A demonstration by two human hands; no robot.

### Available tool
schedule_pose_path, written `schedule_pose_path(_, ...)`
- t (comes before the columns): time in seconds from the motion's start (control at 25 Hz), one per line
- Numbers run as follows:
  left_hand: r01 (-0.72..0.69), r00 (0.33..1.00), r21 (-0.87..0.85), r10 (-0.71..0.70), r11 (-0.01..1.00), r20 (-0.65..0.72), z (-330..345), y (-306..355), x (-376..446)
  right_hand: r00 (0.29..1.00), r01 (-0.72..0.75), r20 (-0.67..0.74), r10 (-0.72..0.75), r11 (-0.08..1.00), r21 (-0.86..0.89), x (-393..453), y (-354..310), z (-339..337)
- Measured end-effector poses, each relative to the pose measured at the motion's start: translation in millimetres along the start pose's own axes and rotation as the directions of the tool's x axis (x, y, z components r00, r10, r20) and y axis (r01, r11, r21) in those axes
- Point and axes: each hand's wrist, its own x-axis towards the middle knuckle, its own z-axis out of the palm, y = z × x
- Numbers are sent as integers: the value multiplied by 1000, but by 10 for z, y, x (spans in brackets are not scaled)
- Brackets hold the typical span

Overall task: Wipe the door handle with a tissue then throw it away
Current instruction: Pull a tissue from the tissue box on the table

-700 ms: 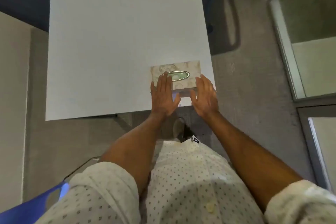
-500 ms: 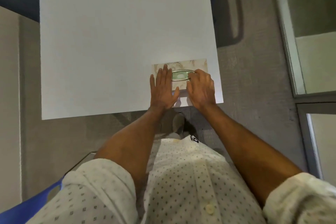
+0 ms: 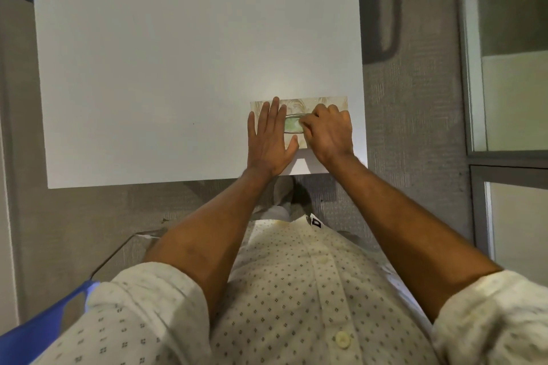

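A patterned tissue box (image 3: pixel 299 103) lies at the near right corner of a white table (image 3: pixel 178 68). A pale green tissue (image 3: pixel 292 126) shows in its oval slot. My left hand (image 3: pixel 269 139) lies flat on the left part of the box, fingers spread. My right hand (image 3: pixel 329 130) is curled over the right part, thumb and fingertips pinched together on the tissue at the slot's right end. No door handle is in view.
A dark chair (image 3: pixel 382 9) stands on the grey carpet beyond the table's right edge. Framed glass panels (image 3: pixel 471 98) run along the right side. A blue chair edge (image 3: pixel 38 332) is at the lower left, with a thin cable (image 3: pixel 118 252) on the floor.
My right hand moved from the box's near right edge up onto the slot and curled its fingers into a pinch. My left hand stayed flat on the box.
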Motion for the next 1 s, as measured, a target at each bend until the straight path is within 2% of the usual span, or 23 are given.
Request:
schedule_pose_path(0.24, -24, 998, 11, 24, 1000, -55, 60, -28, 2, 987, 151, 86, -138, 975, -162, 172, -22, -45)
schedule_pose_path(0.56, -19, 998, 41, 22, 999, -62, 104, -49, 19, 959, 283, 69, -276, 951, -127, 199, 71, 2)
schedule_pose_path(0.64, -26, 998, 45, 28, 999, -64, 100, -52, 20, 966, 256, 54, -254, 966, -39, 140, 111, -15)
schedule_pose_path(0.76, -37, 997, 21, 38, 999, -69, 86, -57, 9, 982, 174, 35, -184, 966, 192, 43, 116, -63)
schedule_pose_path(0.88, -28, 997, 5, 29, 1000, -72, 80, -55, 4, 994, 77, 33, -102, 888, 453, -32, 73, -128)
schedule_pose_path(1.0, -25, 998, -15, 24, 1000, -63, 53, -49, 10, 999, 14, 34, -43, 809, 588, -83, 19, -228)
